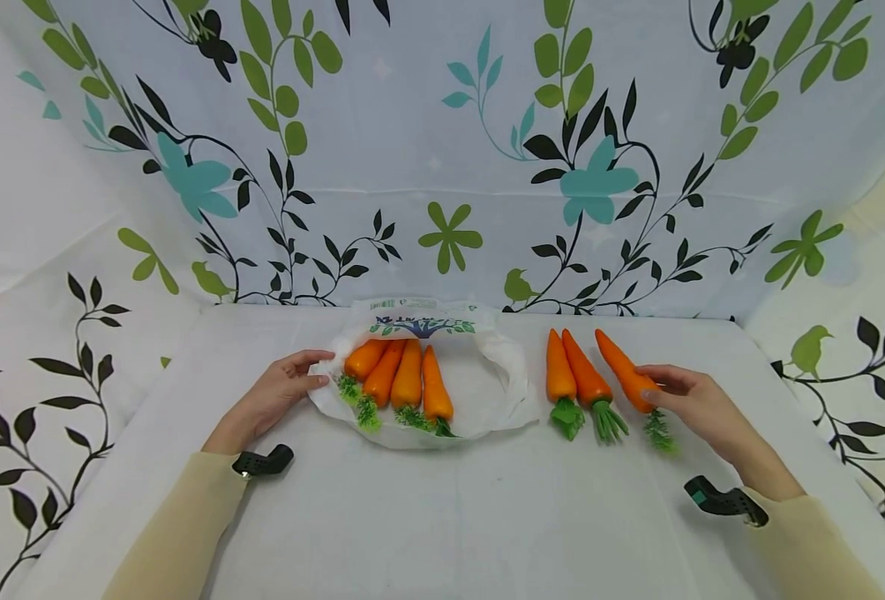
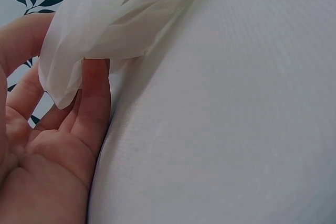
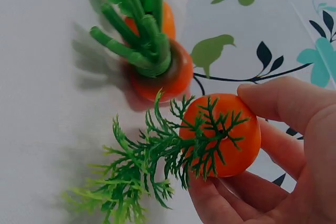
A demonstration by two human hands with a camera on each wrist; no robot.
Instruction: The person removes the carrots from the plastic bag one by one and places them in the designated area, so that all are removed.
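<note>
A white plastic bag with printed tree lettering lies with its mouth spread, and several orange carrots with green tops show in it. My left hand pinches the bag's left edge; the thin film bunches between thumb and fingers in the left wrist view. To the right of the bag, two carrots lie side by side on the table. My right hand grips another carrot near its leafy end, pointing away. Its feathery green top hangs toward the right wrist camera.
Everything sits on a white-covered table. Behind it hangs a leaf-patterned cloth, which meets the table's back edge just beyond the bag. Each forearm wears a black wrist strap.
</note>
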